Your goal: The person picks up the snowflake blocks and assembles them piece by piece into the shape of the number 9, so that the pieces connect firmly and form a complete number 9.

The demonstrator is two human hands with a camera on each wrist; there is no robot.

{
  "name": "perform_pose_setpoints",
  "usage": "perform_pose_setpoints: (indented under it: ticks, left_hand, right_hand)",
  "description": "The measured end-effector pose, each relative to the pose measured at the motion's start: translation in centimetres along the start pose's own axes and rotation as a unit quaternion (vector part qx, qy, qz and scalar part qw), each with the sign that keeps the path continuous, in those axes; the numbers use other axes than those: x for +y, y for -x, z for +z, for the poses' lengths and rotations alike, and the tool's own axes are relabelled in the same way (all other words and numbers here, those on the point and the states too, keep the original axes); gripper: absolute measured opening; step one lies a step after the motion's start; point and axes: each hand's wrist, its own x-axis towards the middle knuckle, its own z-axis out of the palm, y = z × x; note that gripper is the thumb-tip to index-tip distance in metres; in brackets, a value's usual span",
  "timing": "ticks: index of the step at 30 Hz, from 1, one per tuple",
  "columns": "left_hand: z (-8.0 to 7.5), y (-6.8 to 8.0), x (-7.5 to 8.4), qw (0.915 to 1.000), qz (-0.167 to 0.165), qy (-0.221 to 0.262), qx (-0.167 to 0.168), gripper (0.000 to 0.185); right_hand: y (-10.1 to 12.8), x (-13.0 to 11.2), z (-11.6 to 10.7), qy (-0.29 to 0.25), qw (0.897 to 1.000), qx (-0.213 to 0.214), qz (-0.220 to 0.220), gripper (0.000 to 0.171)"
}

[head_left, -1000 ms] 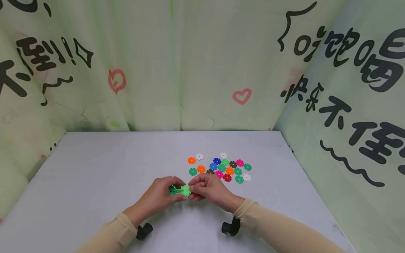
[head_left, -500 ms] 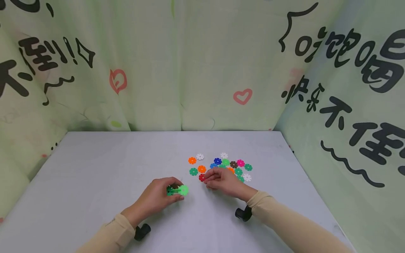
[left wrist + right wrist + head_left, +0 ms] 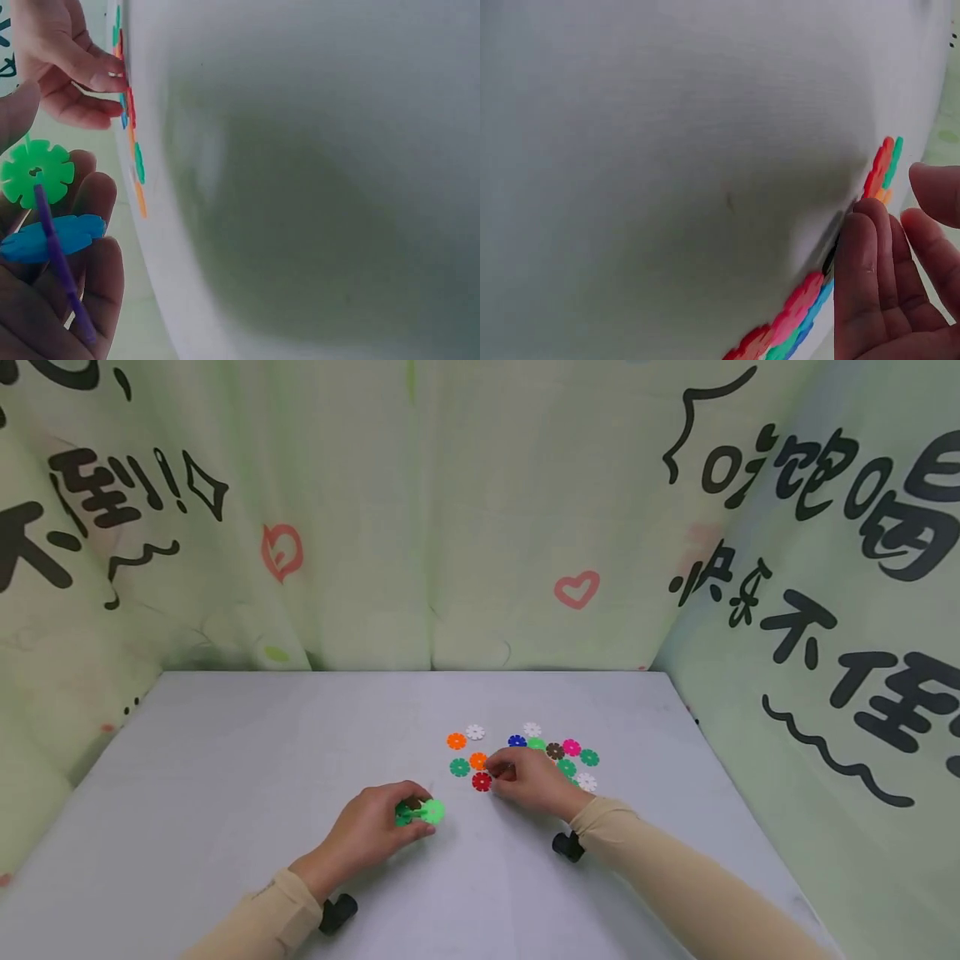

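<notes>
In the head view my left hand [image 3: 378, 820] holds a small cluster of notched plastic discs joined together, a bright green disc [image 3: 432, 812] jutting from the fingertips. The left wrist view shows more of it: a green disc [image 3: 37, 174] face-on, a blue disc [image 3: 64, 237] and a purple disc [image 3: 61, 262] edge-on, with fingers curled behind. My right hand [image 3: 536, 781] reaches down over the loose discs, thumb apart from the fingers. Its fingertips are at a dark disc [image 3: 829, 259] in the right wrist view, beside a red disc [image 3: 482, 782]. Some discs are hidden under this hand.
Loose notched discs lie flat on the white table [image 3: 300, 735], among them orange [image 3: 457, 741], white [image 3: 476, 732], green [image 3: 460, 767] and pink [image 3: 572, 747] ones. A printed curtain [image 3: 367, 527] hangs behind the table and along its sides.
My right hand has left the cluster and moved right and away to the loose discs. A red disc has come into view by its fingertips. The left hand stays nearly still with the cluster.
</notes>
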Motion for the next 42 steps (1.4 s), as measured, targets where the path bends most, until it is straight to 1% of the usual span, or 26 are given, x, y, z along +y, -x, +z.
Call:
perform_pose_setpoints:
  ticks: [6, 11, 19, 25, 29, 32, 34, 38, 42]
  left_hand:
    - [0.1, 0.1, -0.2, 0.9999, 0.004, -0.007, 0.012, 0.031]
    - [0.0, 0.1, -0.3, 0.9997, 0.008, -0.011, 0.02, 0.032]
    - [0.1, 0.1, -0.3, 0.9997, 0.009, -0.017, 0.014, 0.031]
    - [0.0, 0.1, -0.3, 0.9996, 0.01, -0.017, 0.02, 0.032]
    - [0.0, 0.1, -0.2, 0.9996, 0.008, -0.019, 0.021, 0.032]
    - [0.1, 0.0, -0.2, 0.9996, 0.004, -0.021, 0.02, 0.032]
    - [0.1, 0.0, -0.2, 0.9996, 0.003, -0.021, 0.021, 0.032]
    - [0.1, 0.1, -0.2, 0.9994, 0.005, -0.025, 0.025, 0.032]
    - [0.1, 0.1, -0.2, 0.9993, -0.001, -0.027, 0.026, 0.033]
  right_hand:
    - [-0.6, -0.2, 0.7, 0.068, 0.997, -0.001, -0.019, 0.026]
    - [-0.9, -0.1, 1.0, 0.095, 0.995, -0.006, -0.031, 0.026]
    - [-1.0, -0.1, 1.2, 0.1, 0.994, -0.007, -0.037, 0.023]
    - [-1.1, -0.1, 1.2, 0.1, 0.994, -0.008, -0.036, 0.022]
    - [-1.1, -0.3, 1.2, 0.075, 0.997, -0.015, -0.014, 0.021]
    - [-1.0, -0.4, 1.2, 0.043, 0.999, -0.021, 0.007, 0.023]
    - [-0.7, -0.5, 1.2, 0.025, 0.999, -0.022, 0.012, 0.023]
    - [0.3, -1.1, 1.4, -0.022, 1.0, -0.013, -0.007, 0.018]
    - [1.6, -2.2, 1.6, -0.088, 0.995, -0.001, -0.047, 0.012]
